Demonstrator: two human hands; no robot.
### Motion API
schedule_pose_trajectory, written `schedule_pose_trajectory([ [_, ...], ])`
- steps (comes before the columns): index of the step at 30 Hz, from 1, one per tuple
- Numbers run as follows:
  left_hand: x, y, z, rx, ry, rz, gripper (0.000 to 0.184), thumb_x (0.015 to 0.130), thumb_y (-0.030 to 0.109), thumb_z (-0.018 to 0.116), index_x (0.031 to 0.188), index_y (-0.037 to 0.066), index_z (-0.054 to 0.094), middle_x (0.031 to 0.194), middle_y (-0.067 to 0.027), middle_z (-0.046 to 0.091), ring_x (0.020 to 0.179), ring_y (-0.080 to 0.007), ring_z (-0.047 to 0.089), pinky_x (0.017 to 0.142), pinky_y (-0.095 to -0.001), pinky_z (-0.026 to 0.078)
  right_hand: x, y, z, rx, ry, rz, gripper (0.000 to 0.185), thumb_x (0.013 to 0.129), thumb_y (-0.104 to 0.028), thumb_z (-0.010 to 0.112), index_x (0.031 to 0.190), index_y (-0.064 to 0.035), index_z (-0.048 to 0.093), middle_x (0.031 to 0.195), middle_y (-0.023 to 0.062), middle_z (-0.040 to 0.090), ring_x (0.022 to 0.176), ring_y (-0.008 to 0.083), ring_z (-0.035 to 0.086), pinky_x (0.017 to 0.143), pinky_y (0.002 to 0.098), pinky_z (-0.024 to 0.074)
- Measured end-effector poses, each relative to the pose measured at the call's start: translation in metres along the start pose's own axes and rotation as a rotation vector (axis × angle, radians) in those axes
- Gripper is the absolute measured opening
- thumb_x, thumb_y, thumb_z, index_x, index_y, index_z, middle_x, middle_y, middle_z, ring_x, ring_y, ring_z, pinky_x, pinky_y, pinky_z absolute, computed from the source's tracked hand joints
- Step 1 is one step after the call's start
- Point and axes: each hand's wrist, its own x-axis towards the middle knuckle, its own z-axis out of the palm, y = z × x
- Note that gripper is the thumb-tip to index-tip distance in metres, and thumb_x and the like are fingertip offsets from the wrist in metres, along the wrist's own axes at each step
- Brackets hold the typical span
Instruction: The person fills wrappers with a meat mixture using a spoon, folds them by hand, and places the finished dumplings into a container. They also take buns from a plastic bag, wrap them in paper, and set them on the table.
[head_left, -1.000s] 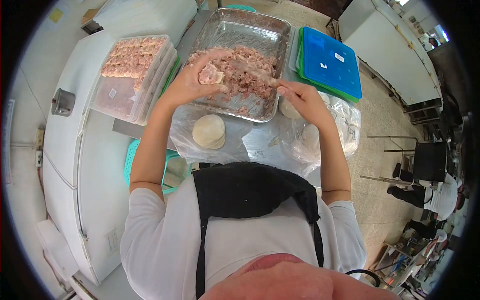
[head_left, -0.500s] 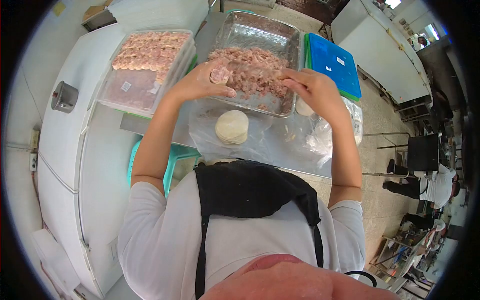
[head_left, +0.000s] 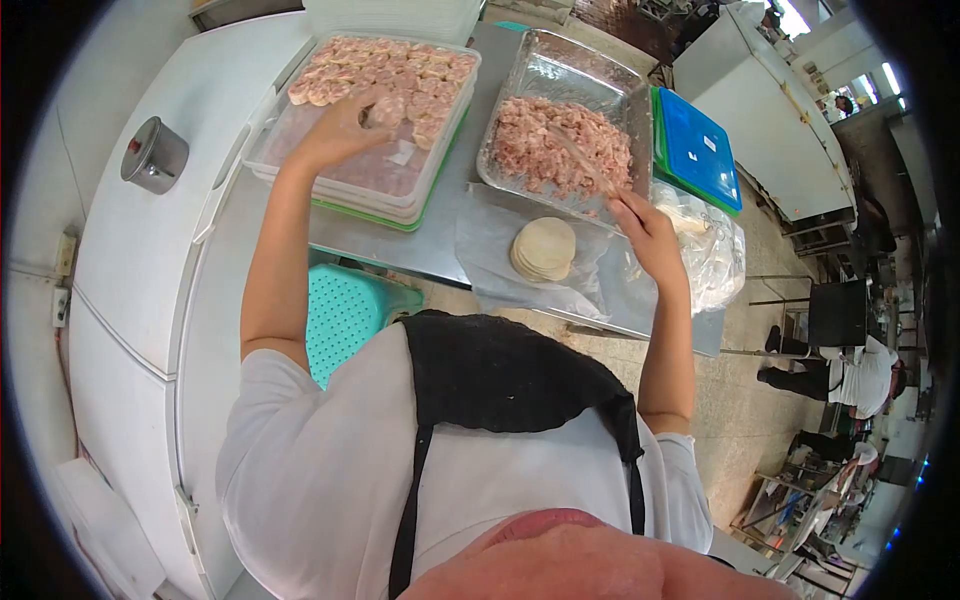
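Observation:
My left hand (head_left: 338,132) is curled around a meat-filled dumpling (head_left: 386,110) over the clear plastic container (head_left: 268,158). Packed rows of similar dumplings (head_left: 395,68) fill the container's far part. My right hand (head_left: 648,230) grips the handle end of a thin, flat spatula (head_left: 578,155). Its blade rests on or in ground meat (head_left: 535,150), heaped in a metal tray (head_left: 570,75). Nearer my body, a stack of round dough wrappers (head_left: 543,250) lies on a plastic sheet (head_left: 485,250), between my two arms.
Blue and green lids (head_left: 700,150) lie right of the tray, with a clear plastic bag (head_left: 712,260) nearer me. A metal pot (head_left: 157,155) stands on the white freezer (head_left: 100,250) at left. A turquoise stool (head_left: 350,310) is below the table edge. Another person (head_left: 865,380) is far right.
My left hand has moved left from the meat tray to over the container, carrying the dumpling. My right hand has drawn back toward me, keeping the spatula. The view has shifted.

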Motion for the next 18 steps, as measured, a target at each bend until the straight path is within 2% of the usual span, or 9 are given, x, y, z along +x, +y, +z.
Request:
schedule_pose_trajectory([
  [1, -0.002, -0.014, 0.001, 0.136, 0.096, 0.091, 0.068, 0.072, 0.032, 0.074, 0.128, -0.001, 0.051, 0.122, -0.0206, 0.059, 0.110, -0.0328, 0.059, 0.095, -0.0370, 0.046, -0.010, 0.002, -0.002, -0.001, 0.001, 0.003, 0.034, 0.094, -0.023, 0.059, 0.115, 0.0029, 0.062, 0.091, 0.0099, 0.068, 0.082, 0.0178, 0.062, 0.072, 0.0294, 0.0480],
  [3, 0.000, -0.028, 0.012, 0.191, 0.096, 0.050, 0.069, 0.072, 0.030, 0.073, 0.130, -0.001, 0.049, 0.126, -0.0231, 0.054, 0.114, -0.0354, 0.056, 0.097, -0.0389, 0.044, -0.031, 0.002, -0.004, 0.079, -0.075, 0.348, 0.031, 0.095, -0.022, 0.058, 0.117, -0.0011, 0.063, 0.079, 0.0034, 0.062, 0.073, 0.0105, 0.056, 0.064, 0.0262, 0.0447],
  [6, 0.006, -0.018, 0.023, 0.173, 0.102, 0.010, 0.071, 0.073, 0.027, 0.072, 0.133, -0.001, 0.044, 0.131, -0.0260, 0.051, 0.117, -0.0379, 0.053, 0.099, -0.0412, 0.042, -0.057, -0.001, 0.004, 0.238, 0.002, 0.484, 0.029, 0.094, -0.021, 0.058, 0.117, -0.0026, 0.064, 0.074, -0.0027, 0.054, 0.066, 0.0058, 0.045, 0.059, 0.0224, 0.0392],
  [10, 0.003, 0.013, 0.030, 0.165, -0.019, -0.080, 0.069, 0.077, 0.021, 0.068, 0.136, -0.001, 0.038, 0.127, -0.0277, 0.052, 0.116, -0.0398, 0.053, 0.096, -0.0431, 0.044, -0.071, 0.002, 0.011, 0.282, 0.034, 0.537, 0.029, 0.095, -0.023, 0.058, 0.116, -0.0040, 0.065, 0.075, -0.0043, 0.053, 0.064, 0.0057, 0.044, 0.059, 0.0222, 0.0393],
  [12, 0.005, 0.007, 0.037, 0.159, 0.031, 0.002, 0.067, 0.078, 0.018, 0.067, 0.136, -0.001, 0.038, 0.126, -0.0281, 0.052, 0.115, -0.0406, 0.053, 0.096, -0.0439, 0.044, -0.071, 0.005, 0.016, 0.223, 0.034, 0.411, 0.031, 0.097, -0.027, 0.055, 0.117, -0.0043, 0.064, 0.063, -0.0105, 0.039, 0.053, -0.0003, 0.033, 0.047, 0.0172, 0.0250],
  [13, 0.006, 0.004, 0.041, 0.152, 0.085, 0.080, 0.066, 0.078, 0.015, 0.066, 0.135, -0.002, 0.038, 0.125, -0.0285, 0.053, 0.114, -0.0414, 0.053, 0.095, -0.0447, 0.044, -0.068, 0.002, 0.013, 0.222, 0.037, 0.415, 0.031, 0.097, -0.027, 0.055, 0.117, -0.0043, 0.064, 0.063, -0.0105, 0.039, 0.053, -0.0003, 0.033, 0.047, 0.0172, 0.0250],
  [15, 0.014, 0.003, 0.047, 0.142, 0.074, 0.024, 0.066, 0.078, 0.013, 0.066, 0.136, -0.001, 0.038, 0.127, -0.0282, 0.052, 0.116, -0.0410, 0.052, 0.097, -0.0443, 0.043, -0.060, -0.008, 0.007, 0.212, -0.043, 0.622, 0.032, 0.097, -0.028, 0.054, 0.114, -0.0033, 0.065, 0.081, 0.0012, 0.064, 0.077, 0.0118, 0.056, 0.069, 0.0282, 0.0448],
  [16, 0.019, 0.003, 0.050, 0.135, 0.065, -0.034, 0.067, 0.078, 0.012, 0.066, 0.137, -0.001, 0.038, 0.128, -0.0280, 0.052, 0.117, -0.0407, 0.051, 0.098, -0.0440, 0.042, -0.058, -0.002, 0.008, 0.211, -0.043, 0.622, 0.032, 0.097, -0.028, 0.054, 0.114, -0.0033, 0.065, 0.081, 0.0012, 0.064, 0.077, 0.0118, 0.056, 0.069, 0.0282, 0.0448],
  [18, 0.019, -0.009, 0.056, 0.163, 0.105, 0.041, 0.066, 0.078, 0.012, 0.067, 0.137, -0.001, 0.039, 0.129, -0.0275, 0.051, 0.119, -0.0402, 0.051, 0.099, -0.0433, 0.042, -0.052, 0.017, 0.013, 0.182, -0.072, 0.404, 0.035, 0.099, -0.034, 0.051, 0.110, -0.0040, 0.066, 0.062, -0.0067, 0.038, 0.056, 0.0037, 0.037, 0.051, 0.0198, 0.0307],
])
